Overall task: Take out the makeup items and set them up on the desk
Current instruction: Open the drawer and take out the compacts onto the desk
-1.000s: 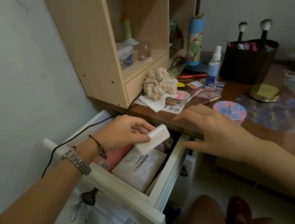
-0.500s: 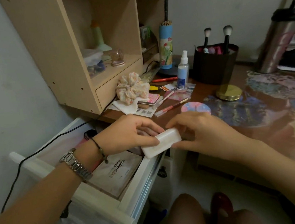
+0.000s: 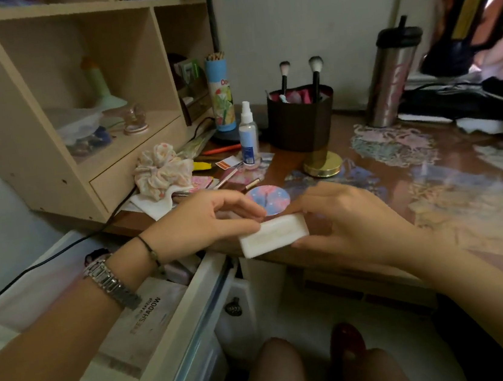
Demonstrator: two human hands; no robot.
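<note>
The small white case [image 3: 273,235] is held in the air just above the front edge of the table [image 3: 432,174], over the gap between that edge and the open drawer [image 3: 177,319]. The left hand [image 3: 203,224] pinches its left end between thumb and fingertips, and the right hand [image 3: 343,226] curls round its right end from below and behind, so both hands are clamped on it at once. The weak point looks to be the handover: if the left hand lets go before the right has a firm hold, the case would likely drop past the table edge to the floor or back into the drawer, where an eyeshadow palette [image 3: 145,314] still lies. Setting it down carelessly could also knock the round pastel compact [image 3: 269,201] just behind it, or nudge the gold-lidded tin [image 3: 323,164] nearby.
</note>
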